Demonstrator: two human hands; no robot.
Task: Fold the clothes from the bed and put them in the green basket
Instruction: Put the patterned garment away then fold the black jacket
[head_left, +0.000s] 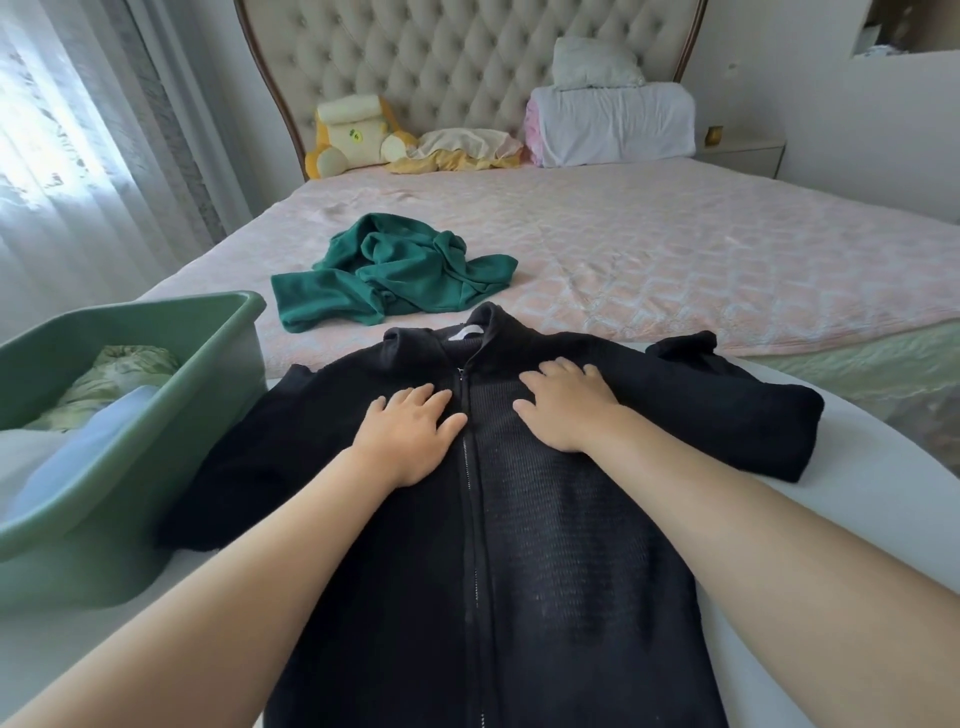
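Observation:
A black zip-up jacket (545, 545) lies spread flat, front up, on a white table (893, 499) right in front of me. My left hand (410, 434) rests flat on its chest just left of the zipper. My right hand (563, 405) presses flat on the chest right of the zipper. Both sleeves lie out to the sides. A crumpled dark green garment (395, 275) sits on the pink bed (675, 249) beyond the jacket. The green basket (156, 447) stands at my left with folded light clothes (104, 395) inside.
At the head of the bed lie a yellow plush toy (353, 135), a yellow and cream cloth (462, 150) and stacked white bedding (613, 119). Sheer curtains (67, 156) hang at the left. A bedside cabinet (743, 156) stands at the far right.

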